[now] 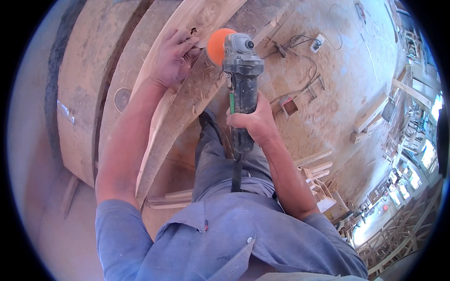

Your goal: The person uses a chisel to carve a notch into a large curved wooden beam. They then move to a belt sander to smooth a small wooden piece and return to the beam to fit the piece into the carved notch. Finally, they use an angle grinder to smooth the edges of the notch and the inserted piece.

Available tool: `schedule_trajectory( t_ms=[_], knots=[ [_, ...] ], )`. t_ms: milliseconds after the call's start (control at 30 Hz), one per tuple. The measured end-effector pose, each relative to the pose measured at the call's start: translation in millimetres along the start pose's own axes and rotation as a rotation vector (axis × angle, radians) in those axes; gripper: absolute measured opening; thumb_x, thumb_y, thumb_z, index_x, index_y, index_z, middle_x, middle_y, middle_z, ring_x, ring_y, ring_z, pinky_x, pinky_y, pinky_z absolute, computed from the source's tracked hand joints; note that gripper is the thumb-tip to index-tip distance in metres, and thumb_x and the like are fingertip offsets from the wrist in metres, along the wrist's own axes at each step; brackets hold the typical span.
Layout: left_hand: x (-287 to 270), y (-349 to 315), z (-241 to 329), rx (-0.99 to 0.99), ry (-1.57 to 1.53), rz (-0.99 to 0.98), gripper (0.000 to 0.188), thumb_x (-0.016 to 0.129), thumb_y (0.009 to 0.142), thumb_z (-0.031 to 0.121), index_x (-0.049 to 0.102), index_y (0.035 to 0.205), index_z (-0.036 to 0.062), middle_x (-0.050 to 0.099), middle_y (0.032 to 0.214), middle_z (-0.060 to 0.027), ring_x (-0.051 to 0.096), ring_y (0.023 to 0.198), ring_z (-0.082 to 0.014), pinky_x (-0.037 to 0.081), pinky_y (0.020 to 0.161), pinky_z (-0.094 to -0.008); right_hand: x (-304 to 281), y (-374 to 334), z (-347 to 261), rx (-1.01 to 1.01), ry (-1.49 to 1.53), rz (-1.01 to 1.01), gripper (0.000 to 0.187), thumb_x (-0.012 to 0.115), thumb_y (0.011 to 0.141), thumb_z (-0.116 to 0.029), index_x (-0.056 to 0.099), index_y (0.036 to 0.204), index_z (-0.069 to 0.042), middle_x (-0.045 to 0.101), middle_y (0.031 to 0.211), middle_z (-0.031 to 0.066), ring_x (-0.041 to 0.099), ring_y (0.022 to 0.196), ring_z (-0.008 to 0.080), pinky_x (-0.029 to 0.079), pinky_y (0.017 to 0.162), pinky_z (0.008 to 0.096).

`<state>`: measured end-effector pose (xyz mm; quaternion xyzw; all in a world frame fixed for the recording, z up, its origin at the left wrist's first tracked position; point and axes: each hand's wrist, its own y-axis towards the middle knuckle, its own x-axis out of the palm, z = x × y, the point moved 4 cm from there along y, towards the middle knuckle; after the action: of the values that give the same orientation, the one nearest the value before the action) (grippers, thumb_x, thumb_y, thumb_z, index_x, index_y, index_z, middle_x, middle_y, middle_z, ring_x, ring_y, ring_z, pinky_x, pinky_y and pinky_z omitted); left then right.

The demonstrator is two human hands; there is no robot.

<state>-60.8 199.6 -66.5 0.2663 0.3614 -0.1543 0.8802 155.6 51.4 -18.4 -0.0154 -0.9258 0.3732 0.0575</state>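
Observation:
My right hand [255,121] is wrapped around the dark body of an angle grinder [244,84], which points away from me. An orange disc [217,47] sits on the left of its head, close to the edge of a curved wooden plank [199,16]. On that pale plank rests my left hand [174,58], its fingers bent together at the edge beside a dark knot hole [193,31]. The undersides of those fingers are hidden. The grinder's cord runs back toward my waist.
Broad slabs [86,84] lie to the left, one bearing a small metal piece [65,112]. A power socket box [317,43] with cords lies on the dusty floor at the right. Wood offcuts [314,164] lie near my right elbow, and stacked timber [398,243] stands beyond.

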Motion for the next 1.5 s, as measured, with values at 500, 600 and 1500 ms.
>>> schedule_trajectory(
  t_ms=[500,600,1500],
  knots=[
    [-14,5,19,-0.306,0.06,-0.129,0.024,0.065,0.099,0.013,0.07,0.117,-0.0004,0.065,0.107,-0.0148,0.061,0.106,-0.0371,0.049,0.092,-0.0458,-36,-30,14,0.061,0.141,0.043,0.048,0.074,0.067,-0.006,0.058,0.111,0.004,0.07,0.086,0.0163,0.071,0.07,0.0255,0.06,0.066,0.0402],
    [-14,-3,11,-0.307,0.097,-0.174,0.025,0.062,0.101,0.015,0.07,0.119,-0.001,0.066,0.111,-0.0165,0.063,0.107,-0.0377,0.05,0.092,-0.0457,-40,-34,19,0.08,0.141,0.045,0.047,0.074,0.066,-0.009,0.059,0.109,0.004,0.07,0.087,0.0158,0.071,0.07,0.0255,0.06,0.067,0.0399],
    [-5,-11,-2,-0.209,-0.054,-0.152,0.029,0.077,0.087,0.005,0.077,0.116,0.0055,0.066,0.107,-0.0064,0.061,0.107,-0.0283,0.052,0.095,-0.0353,-10,-9,15,-0.019,-0.119,-0.069,0.062,0.08,0.065,-0.011,0.061,0.122,0.0,0.069,0.104,0.0048,0.065,0.095,0.0156,0.052,0.092,0.0319]
  ],
)
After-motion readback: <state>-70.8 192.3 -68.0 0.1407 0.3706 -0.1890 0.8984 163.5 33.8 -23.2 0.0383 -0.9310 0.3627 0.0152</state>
